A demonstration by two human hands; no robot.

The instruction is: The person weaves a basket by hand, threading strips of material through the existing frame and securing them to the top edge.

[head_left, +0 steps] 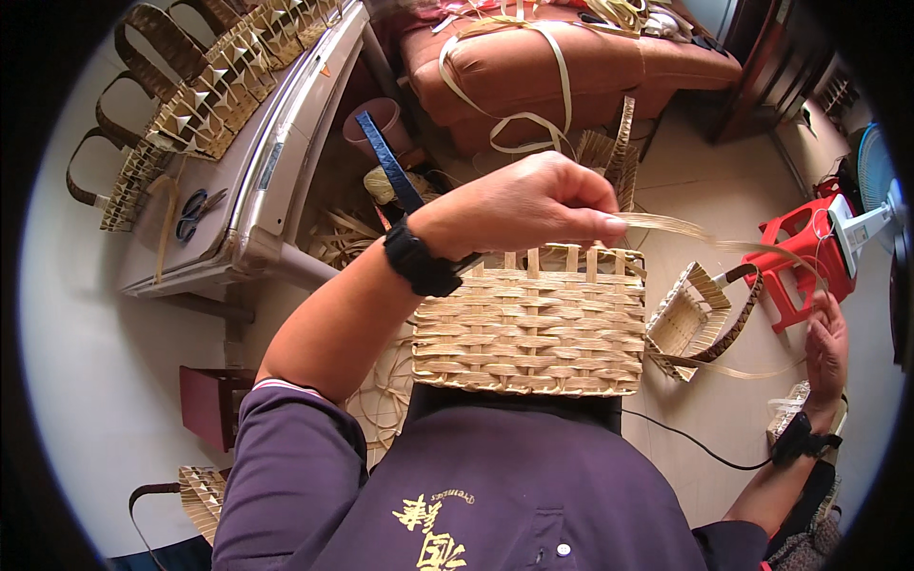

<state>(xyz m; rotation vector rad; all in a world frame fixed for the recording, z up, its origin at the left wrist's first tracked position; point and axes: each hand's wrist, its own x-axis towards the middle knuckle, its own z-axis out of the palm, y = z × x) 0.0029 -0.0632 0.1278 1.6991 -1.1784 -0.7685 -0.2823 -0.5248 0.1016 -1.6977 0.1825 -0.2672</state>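
Note:
A woven basket (533,328) of flat tan strips rests at my lap, its side facing up and short strip ends standing along its far edge. Above that edge my left hand (547,200) pinches a long pale weaving strip (666,226) between thumb and fingers. The strip runs rightward to my right hand (826,347), stretched far out to the side with its fingers closed on it. Another length of strip loops below, between the right hand and the basket's right side. My left forearm hides part of the basket's upper left corner.
Finished-looking baskets with dark handles (205,105) line the table (214,209) at left, near scissors (198,214). A small handled basket (690,319) lies right of my lap. Beyond are a red stool (795,257), a fan (871,205), a pink bin (381,124) and a brown couch (571,71) with loose strips.

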